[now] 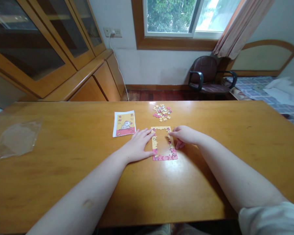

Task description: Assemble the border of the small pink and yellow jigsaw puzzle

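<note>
While L hand (139,147) spreads flat on puzzle frame (164,157) — R hand (185,135) curled alongside.

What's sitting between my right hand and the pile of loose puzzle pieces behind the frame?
Nothing visible blocks it. The right hand rests at the puzzle frame, by its upper right corner, and only a strip of bare table lies between there and the loose pieces. The left hand lies flat at the frame's left edge.

One puzzle frame (164,157), one reference picture (124,123), one pile of loose pieces (162,112) and one plastic bag (16,138) are lying on the counter (210,182).
</note>
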A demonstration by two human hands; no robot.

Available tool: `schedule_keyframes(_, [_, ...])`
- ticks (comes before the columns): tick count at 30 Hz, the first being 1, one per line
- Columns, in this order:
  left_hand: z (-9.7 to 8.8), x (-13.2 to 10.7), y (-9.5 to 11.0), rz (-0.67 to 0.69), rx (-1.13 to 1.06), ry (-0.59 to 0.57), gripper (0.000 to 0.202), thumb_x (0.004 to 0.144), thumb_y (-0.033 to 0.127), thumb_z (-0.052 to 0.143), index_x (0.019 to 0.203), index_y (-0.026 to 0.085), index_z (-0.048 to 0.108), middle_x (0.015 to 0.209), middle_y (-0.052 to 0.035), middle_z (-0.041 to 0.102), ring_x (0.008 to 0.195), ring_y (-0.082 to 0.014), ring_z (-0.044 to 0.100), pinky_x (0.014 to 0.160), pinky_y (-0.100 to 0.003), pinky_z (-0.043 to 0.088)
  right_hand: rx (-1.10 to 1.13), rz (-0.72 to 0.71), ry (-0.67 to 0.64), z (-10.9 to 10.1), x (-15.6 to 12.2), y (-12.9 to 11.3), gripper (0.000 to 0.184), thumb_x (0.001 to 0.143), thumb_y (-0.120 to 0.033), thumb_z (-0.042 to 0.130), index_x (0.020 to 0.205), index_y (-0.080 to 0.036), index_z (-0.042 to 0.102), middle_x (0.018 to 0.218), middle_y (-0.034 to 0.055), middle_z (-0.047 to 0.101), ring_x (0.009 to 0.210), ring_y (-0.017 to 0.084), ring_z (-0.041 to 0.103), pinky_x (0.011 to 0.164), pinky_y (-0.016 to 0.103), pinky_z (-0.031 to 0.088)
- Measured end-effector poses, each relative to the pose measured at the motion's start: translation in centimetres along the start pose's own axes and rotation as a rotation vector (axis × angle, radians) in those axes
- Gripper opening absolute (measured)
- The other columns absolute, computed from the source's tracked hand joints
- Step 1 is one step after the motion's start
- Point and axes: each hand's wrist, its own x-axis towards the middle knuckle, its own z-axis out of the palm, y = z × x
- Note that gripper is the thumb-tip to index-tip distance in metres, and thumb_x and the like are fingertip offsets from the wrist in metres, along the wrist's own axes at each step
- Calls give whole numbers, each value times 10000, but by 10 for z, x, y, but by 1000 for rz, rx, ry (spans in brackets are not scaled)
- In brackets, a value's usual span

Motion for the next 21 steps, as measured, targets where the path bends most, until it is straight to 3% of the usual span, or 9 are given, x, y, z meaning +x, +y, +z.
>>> schedule_keyframes(6, [0, -1, -1, 27, -27, 42, 817, 784, 622, 562, 1455, 221, 324, 1535, -112, 299, 1419, -317, 230, 1159, -537, 158, -2, -15, -8, -1, 4, 4, 216, 886, -336, 542, 751, -173, 499, 419, -36, 507, 416, 148, 608, 447, 224, 512])
schedule_keyframes(13, [-6, -1, 1, 172, -76, 104, 371, 818, 474, 607, 1130, 274, 629, 1373, -53, 528, 1324, -263, 404, 1136, -543, 212, -18, -25, -2, -1, 4, 3, 220, 877, -334, 549, 733, -175, 499, 413, -33, 508, 411, 147, 603, 449, 225, 510])
schedule_keyframes(21, [-10, -2, 5, 185, -118, 82, 202, 796, 366, 640, 965, 255, 647, 1244, -38, 622, 1198, -236, 523, 1100, -545, 264, -26, -43, -3, -1, 3, 3, 228, 890, -328, 522, 717, -183, 487, 413, -32, 507, 444, 160, 623, 457, 235, 514])
